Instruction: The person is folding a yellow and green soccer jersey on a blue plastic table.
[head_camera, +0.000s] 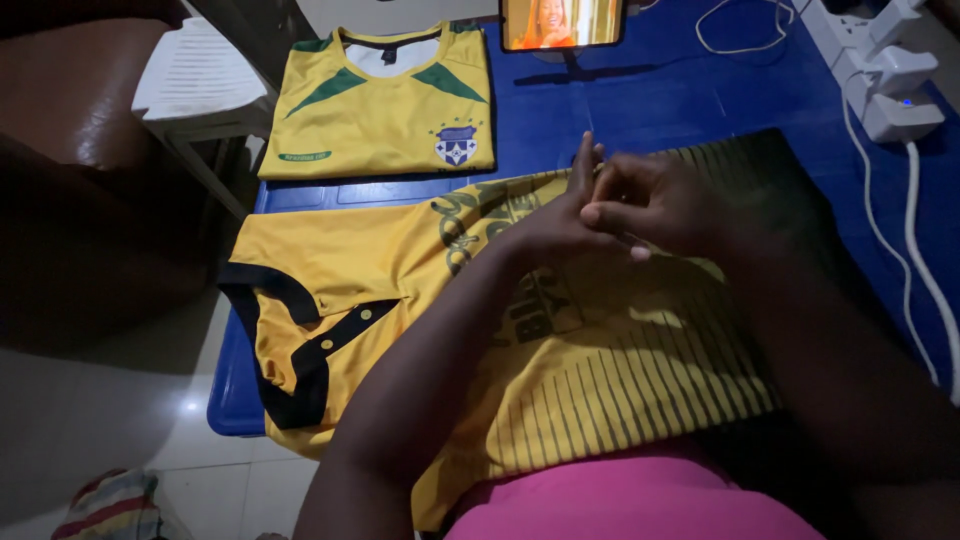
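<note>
Both hands meet above the yellow polo shirt (400, 330) spread flat on the blue table (700, 100); left hand (560, 215) fingers straight, right hand (655, 200) curled against it, holding nothing. Looks like a pause between folds. Next calls for gripping a shirt edge; folded jersey (385, 105) lies beyond.

Left arm: it reached up from the bottom and bent a little toward the middle.
Right arm: it came in from the right side and was in shadow.
Left hand (562, 215): its fingers (584, 160) pointed up and away.
Right hand (655, 203): its fingers (608, 213) curled over the left hand.
Both hands: they touched, pressed together, and held nothing.
</note>
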